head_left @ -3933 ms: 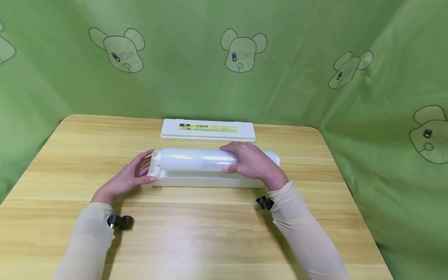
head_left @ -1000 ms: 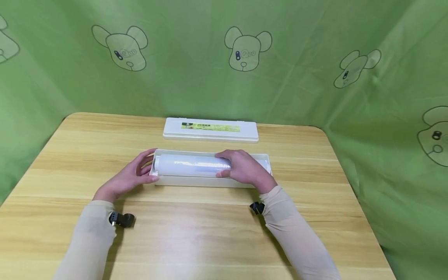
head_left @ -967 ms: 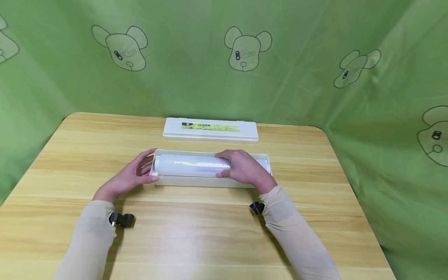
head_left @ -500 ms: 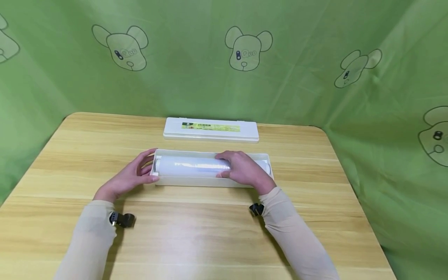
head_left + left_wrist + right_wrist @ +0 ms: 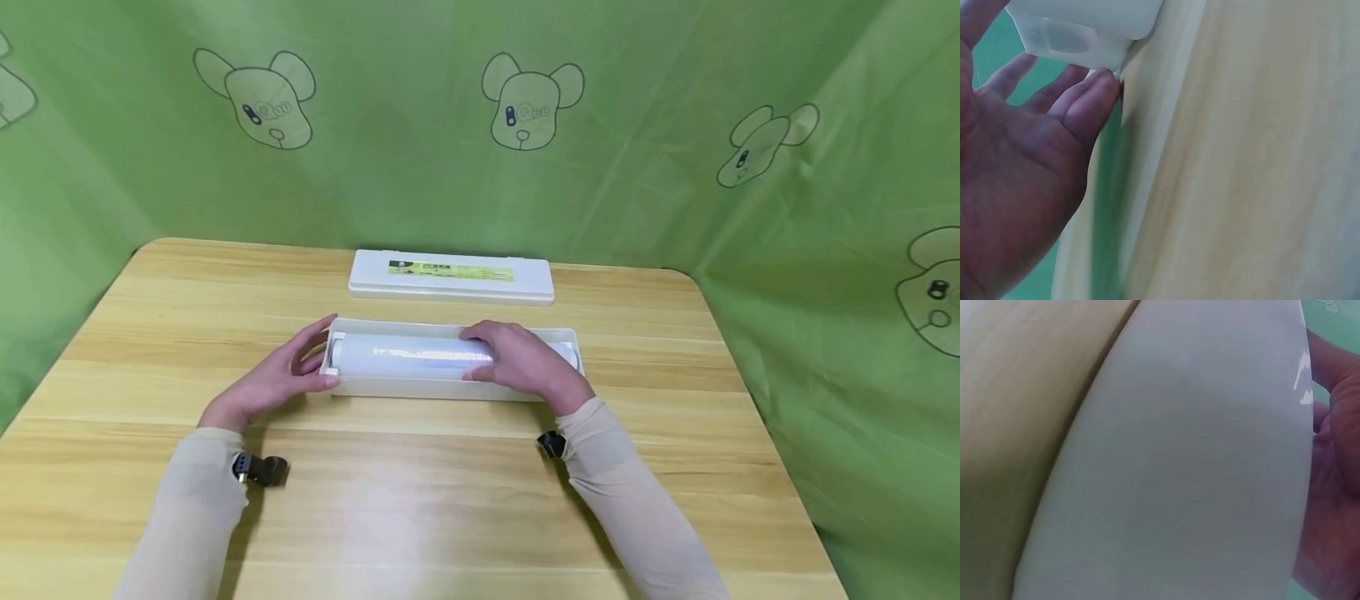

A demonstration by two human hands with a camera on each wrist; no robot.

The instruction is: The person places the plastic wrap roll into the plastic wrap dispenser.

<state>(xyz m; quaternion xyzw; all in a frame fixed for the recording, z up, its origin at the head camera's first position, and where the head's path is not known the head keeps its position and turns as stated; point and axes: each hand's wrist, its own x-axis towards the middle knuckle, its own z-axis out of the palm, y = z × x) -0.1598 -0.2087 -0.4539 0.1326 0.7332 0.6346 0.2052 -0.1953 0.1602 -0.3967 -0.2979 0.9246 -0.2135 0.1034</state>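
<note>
A roll of cling film (image 5: pixel 405 357) lies lengthwise inside a long white open-topped box (image 5: pixel 435 389) on the table. My right hand (image 5: pixel 525 358) grips the roll right of its middle, with thumb at the front and fingers over the far side. At the box's left end, my left hand (image 5: pixel 281 371) holds it, thumb at the near corner and fingertips behind the far corner. The left wrist view shows fingers (image 5: pixel 1079 103) around the white box end (image 5: pixel 1085 31). In the right wrist view, the box's long wall (image 5: pixel 1172 450) hides much of the right hand (image 5: pixel 1338 462).
Behind the box lies a flat white lid (image 5: pixel 450 290) with a yellow-green label. The wooden table (image 5: pixel 420 500) ends at a green curtain (image 5: pixel 405 167) printed with bear heads, which stands along the back and sides.
Since the oldest frame, my right hand has lowered the roll from above the box's rim down into it and shifted left. My left hand has kept its hold. Over the last second, almost nothing moves.
</note>
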